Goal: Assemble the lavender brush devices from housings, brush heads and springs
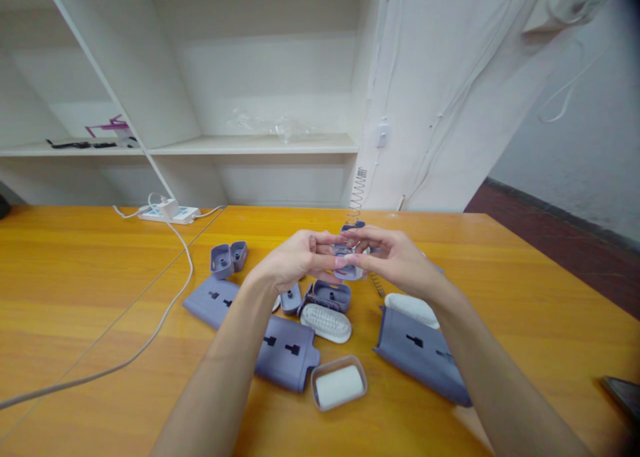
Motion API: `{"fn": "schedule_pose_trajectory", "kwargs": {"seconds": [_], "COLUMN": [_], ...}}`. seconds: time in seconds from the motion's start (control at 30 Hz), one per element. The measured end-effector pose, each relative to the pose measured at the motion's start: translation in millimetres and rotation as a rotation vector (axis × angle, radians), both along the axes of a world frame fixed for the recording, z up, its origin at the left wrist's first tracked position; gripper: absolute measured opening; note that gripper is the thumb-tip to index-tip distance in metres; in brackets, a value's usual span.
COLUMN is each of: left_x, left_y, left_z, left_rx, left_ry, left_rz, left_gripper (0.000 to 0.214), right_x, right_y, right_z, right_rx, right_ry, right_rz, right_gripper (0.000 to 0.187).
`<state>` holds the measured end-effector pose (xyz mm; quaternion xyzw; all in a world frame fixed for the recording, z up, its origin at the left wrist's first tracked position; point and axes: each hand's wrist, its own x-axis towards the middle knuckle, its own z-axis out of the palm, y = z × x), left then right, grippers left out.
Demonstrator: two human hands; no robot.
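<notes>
A small purple plastic box with clear parts (350, 269) is held up above the table between my two hands. My left hand (313, 257) pinches its left side, and my right hand (385, 253) has thumb and fingers closed on its right side. The fingers hide much of it. Just behind the hands rises a thin coiled wire (357, 193); whether it is joined to the box I cannot tell. Below the hands lie an open purple case (333, 295) and a white bristled brush head (326, 322).
Purple slotted panels (287, 357) (420, 350) lie on both sides. Nearer stands a clear tray with a white block (340, 386). A white oval piece (413, 309) lies right, purple cups (227, 260) left. A cable (183, 290) runs from a power strip (173, 213); shelves stand behind.
</notes>
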<state>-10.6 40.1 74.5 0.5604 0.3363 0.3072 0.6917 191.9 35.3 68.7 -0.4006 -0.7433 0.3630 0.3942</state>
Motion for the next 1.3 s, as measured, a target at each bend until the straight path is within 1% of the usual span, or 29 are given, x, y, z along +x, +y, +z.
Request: {"fn": "schedule_pose_trajectory", "kwargs": {"seconds": [0.07,0.13,0.23,0.33,0.43,0.53,0.67,0.87,0.93,1.1,1.3], "left_x": [0,-1,-3,-4,-4,-4,-5,0,3,10,11], "left_y": [-2,-3,-4,-3,-2,-1,1,-3,-5,-5,-2], "left_z": [4.3,6.9,7.1,5.5,4.5,3.2,0.9,5.8,8.5,10.3,4.5], "left_rx": [-0.004,0.001,0.018,0.022,0.010,0.026,0.072,0.111,0.123,0.115,0.095], "left_ry": [-0.010,-0.016,-0.019,-0.014,-0.019,-0.048,-0.084,-0.097,-0.106,-0.102,-0.111], "left_rz": [0.040,0.061,0.048,0.018,0.013,0.015,0.034,0.028,0.056,0.219,0.238], "left_gripper": [0.053,0.055,0.056,0.054,0.052,0.055,0.059,0.062,0.062,0.059,0.059], "right_x": [1,2,5,8,10,9,6,6,6,2,-2], "right_y": [1,1,2,3,4,4,2,-1,-1,2,4], "right_z": [-1.2,-2.6,-4.5,-5.7,-6.7,-8.0,-7.3,-2.9,-3.5,-7.7,-8.2], "right_rx": [-0.043,-0.068,-0.118,-0.181,-0.218,-0.248,-0.324,-0.382,-0.405,-0.513,-0.611], "right_ry": [0.088,0.161,0.239,0.248,0.244,0.266,0.312,0.397,0.425,0.550,0.599], "right_rz": [0.005,0.027,0.071,0.124,0.139,0.144,0.200,0.274,0.270,0.180,0.137], "right_gripper": [0.043,0.039,0.033,0.034,0.035,0.039,0.045,0.052,0.053,0.040,0.037]}}
